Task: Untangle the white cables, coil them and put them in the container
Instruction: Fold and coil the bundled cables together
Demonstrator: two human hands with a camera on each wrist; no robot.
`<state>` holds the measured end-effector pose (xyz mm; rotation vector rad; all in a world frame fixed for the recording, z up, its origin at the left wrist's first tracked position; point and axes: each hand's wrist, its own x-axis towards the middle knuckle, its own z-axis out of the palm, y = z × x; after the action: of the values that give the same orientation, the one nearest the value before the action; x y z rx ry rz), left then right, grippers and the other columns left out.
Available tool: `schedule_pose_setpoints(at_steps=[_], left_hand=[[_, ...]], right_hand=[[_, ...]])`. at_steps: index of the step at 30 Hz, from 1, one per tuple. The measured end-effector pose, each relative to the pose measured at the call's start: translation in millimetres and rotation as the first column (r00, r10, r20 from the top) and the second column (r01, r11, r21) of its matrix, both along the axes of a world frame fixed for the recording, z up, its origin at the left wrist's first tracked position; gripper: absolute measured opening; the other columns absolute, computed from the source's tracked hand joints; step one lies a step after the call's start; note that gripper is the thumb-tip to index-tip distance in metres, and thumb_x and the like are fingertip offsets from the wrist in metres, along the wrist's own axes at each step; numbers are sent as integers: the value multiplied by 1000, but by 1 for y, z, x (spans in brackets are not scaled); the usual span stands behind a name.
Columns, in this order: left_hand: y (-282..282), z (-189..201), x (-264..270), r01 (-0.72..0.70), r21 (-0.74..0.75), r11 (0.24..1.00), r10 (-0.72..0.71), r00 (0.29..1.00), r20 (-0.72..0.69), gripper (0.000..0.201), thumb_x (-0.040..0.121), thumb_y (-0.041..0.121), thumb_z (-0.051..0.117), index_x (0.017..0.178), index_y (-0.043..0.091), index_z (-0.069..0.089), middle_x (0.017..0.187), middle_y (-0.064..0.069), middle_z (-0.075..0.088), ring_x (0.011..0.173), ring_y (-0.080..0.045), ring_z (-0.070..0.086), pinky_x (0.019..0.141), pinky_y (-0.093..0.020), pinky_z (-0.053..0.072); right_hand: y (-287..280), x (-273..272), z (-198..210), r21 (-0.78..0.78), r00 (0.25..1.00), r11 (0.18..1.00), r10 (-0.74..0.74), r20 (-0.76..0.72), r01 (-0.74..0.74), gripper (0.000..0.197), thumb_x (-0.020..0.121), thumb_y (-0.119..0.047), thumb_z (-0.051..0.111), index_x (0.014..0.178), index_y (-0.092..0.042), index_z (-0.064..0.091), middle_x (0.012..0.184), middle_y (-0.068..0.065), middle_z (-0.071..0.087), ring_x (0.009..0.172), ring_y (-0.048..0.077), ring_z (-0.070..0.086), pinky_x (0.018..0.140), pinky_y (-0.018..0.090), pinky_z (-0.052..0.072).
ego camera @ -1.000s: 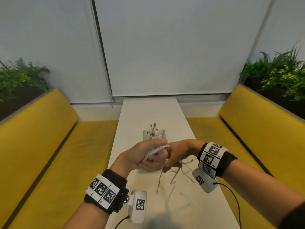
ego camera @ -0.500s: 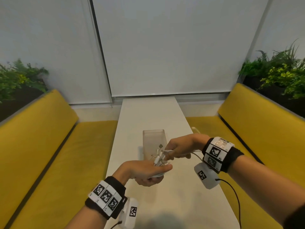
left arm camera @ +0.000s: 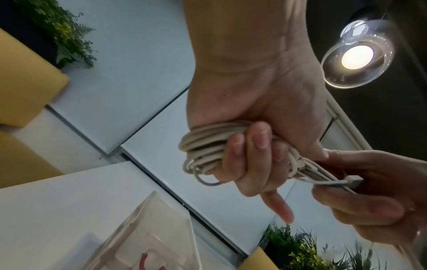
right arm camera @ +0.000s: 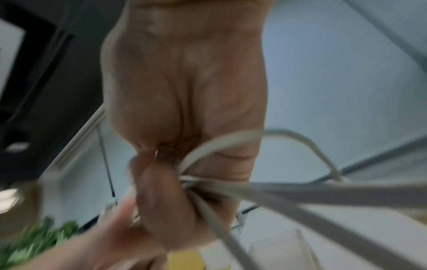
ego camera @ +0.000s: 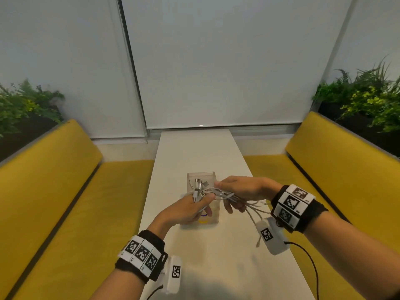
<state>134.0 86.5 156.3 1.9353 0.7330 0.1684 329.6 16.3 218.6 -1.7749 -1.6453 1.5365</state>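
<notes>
**Cable bundle gathered above the container, tails still loose**

Currently the left hand (ego camera: 187, 210) has its fingers curled tight round a coil of white cables (left arm camera: 203, 153), several loops packed against the palm in the left wrist view. The right hand (ego camera: 242, 190) pinches the straight run of the same cables at 3 o'clock from the coil, and loose tails (ego camera: 254, 210) spill from that hand toward 5 o'clock over the tabletop (ego camera: 194, 148). Connector ends stand up in a cluster between the two hands.

Change noted: half a second ago the hands sat lower and farther apart in height, with only a small knot of cable between them; a second ago loose strands hung below the hands over the tabletop. Now both hands are level, close together, directly in front of the clear container (ego camera: 201, 176) (its near wall is partly hidden behind the left hand). More cable appears gathered into the left grip than before.

Judgement: coiling is well advanced but not finished, since the tails remain unwound. Nothing white can be confirmed inside the container; the left wrist view shows something red at its bottom. The right wrist view is blurred, so finger detail there is unreliable.
</notes>
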Motion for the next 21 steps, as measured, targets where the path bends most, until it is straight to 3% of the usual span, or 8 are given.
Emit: schedule_pose_setpoints(at_steps=[4, 7, 9, 11, 14, 16, 18, 21], left_hand=[[4, 0, -3, 102, 49, 994, -103, 994, 30, 12, 97, 24, 62, 94, 14, 68, 69, 17, 62, 42, 5, 48, 46, -12, 34], [3, -1, -8, 151, 92, 984, -149, 988, -30, 15, 99, 23, 59, 106, 13, 70, 105, 0, 72, 60, 9, 56, 54, -6, 38], [1, 1, -10, 215, 162, 963, -196, 972, -130, 25, 100, 29, 56, 113, 14, 70, 119, -5, 70, 93, -2, 64, 69, -12, 46], [2, -2, -9, 217, 216, 952, -170, 962, -215, 26, 99, 36, 55, 104, 18, 72, 112, -4, 70, 104, -18, 63, 84, -30, 51], [7, 0, -8, 86, 238, 968, -40, 980, -193, 31, 99, 41, 56, 75, 21, 62, 72, 5, 60, 68, -9, 54, 64, -25, 41], [12, -1, -7, -11, 230, 973, 49, 986, -159, 37, 96, 45, 58, 81, 13, 65, 65, 8, 55, 58, -6, 49, 57, -23, 37], [14, 0, -7, -92, 196, 976, 114, 988, -104, 38, 95, 45, 60, 81, 11, 64, 54, 13, 52, 49, -1, 45, 52, -22, 35], [12, 1, -6, -168, 145, 975, 171, 985, -9, 25, 97, 43, 58, 77, 29, 62, 43, 15, 47, 39, 1, 41, 47, -21, 32]], right_hand=[[-1, 15, 5, -35, 984, 994, -108, -142, 104, 51, 106, -44, 31, 126, -3, 55, 109, 32, 67, 67, 33, 63, 64, 41, 59], [0, 22, 0, -30, 955, 974, -225, -191, 223, 51, 105, -40, 35, 122, 3, 56, 111, 32, 67, 72, 35, 66, 74, 53, 60], [1, 22, -8, 11, 927, 952, -296, -230, 306, 51, 105, -38, 37, 117, 7, 58, 109, 29, 67, 77, 38, 68, 77, 58, 58], [3, 20, -14, 60, 887, 921, -350, -302, 384, 50, 105, -35, 38, 115, 10, 57, 110, 26, 65, 80, 39, 69, 77, 56, 58], [4, 16, -17, 128, 853, 913, -302, -425, 387, 44, 104, -33, 41, 118, 4, 61, 111, 23, 64, 78, 32, 67, 67, 41, 56], [3, 14, -17, 168, 855, 923, -237, -461, 346, 39, 104, -32, 44, 121, -4, 65, 116, 22, 66, 80, 29, 65, 64, 32, 54], [2, 12, -17, 201, 865, 920, -217, -453, 336, 36, 102, -32, 46, 120, -11, 68, 122, 13, 68, 90, 36, 66, 72, 36, 55], [2, 12, -19, 180, 824, 896, -274, -496, 406, 37, 100, -32, 51, 112, -3, 70, 127, 8, 66, 102, 36, 65, 86, 46, 56]])
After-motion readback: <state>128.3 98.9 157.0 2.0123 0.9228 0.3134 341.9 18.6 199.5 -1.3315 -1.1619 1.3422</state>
